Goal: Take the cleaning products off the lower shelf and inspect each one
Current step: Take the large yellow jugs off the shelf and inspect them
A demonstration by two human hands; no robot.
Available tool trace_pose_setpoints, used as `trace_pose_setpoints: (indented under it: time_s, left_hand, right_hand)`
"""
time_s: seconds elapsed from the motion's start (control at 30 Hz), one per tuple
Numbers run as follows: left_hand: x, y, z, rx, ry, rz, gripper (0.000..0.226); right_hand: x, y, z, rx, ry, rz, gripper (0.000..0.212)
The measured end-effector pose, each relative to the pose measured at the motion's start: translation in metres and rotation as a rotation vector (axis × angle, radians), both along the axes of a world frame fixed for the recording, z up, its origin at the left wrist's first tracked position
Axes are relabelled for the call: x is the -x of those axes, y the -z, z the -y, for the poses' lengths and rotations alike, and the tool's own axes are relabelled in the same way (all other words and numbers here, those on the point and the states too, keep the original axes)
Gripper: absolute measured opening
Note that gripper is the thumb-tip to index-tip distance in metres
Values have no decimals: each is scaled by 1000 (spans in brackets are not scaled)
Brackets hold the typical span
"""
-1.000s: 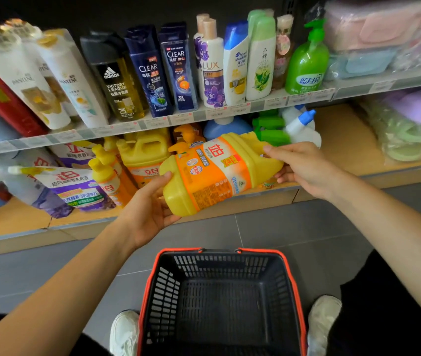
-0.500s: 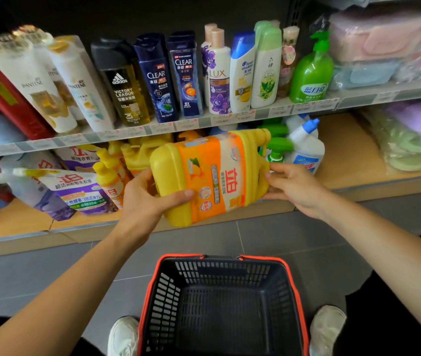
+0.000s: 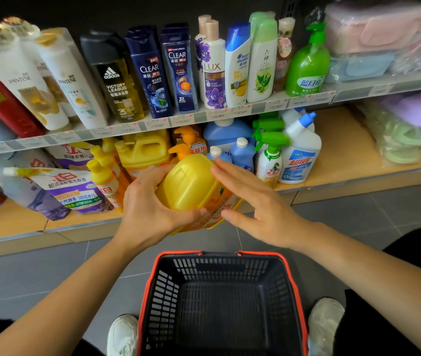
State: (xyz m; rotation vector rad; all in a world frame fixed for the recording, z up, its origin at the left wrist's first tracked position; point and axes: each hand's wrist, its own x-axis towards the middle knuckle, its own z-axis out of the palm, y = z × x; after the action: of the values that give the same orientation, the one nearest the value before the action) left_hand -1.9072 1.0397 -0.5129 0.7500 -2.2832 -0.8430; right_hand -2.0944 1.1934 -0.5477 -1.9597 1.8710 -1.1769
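- Two hands hold one yellow detergent jug [image 3: 189, 183] in the air just above the far rim of the basket [image 3: 163, 286]. A plain yellow end is turned toward the camera and the orange label shows underneath.
- The left hand [image 3: 147, 209] grips the jug's left side, its fingers [image 3: 153, 173] curled over the top and the thumb clamped across the lower edge.
- The right hand [image 3: 258, 209] lies against the jug's right side, its fingers [image 3: 230, 176] straight and spread apart, tips on the yellow plastic.
- Beyond the basket, the lower shelf [image 3: 337, 150] carries a second yellow jug [image 3: 145, 150], blue bottles [image 3: 241, 152], a green-trigger spray bottle [image 3: 268, 160] and a blue-capped white bottle [image 3: 299, 155].
- Beyond the basket and to its left, a purple refill pouch [image 3: 70, 188] lies tilted on that shelf.
- White shoes [image 3: 123, 332] flank the basket's near end.
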Motion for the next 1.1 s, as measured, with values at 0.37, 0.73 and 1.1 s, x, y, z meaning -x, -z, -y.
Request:
trace_pose_setpoints:
  time_s: [0.37,0.73,1.1]
  left_hand:
    - [2,-7,-5,68,72,86,94]
    - [7,-8,-14,168,304,66,78]
    - [7,13,-38,379,530,35,45]
  right_hand:
    - [27,-6,2,67,282,26,66]
    - [22,-4,6,-195,17,297,88]
    - [7,0,7,-140,193,445,80]
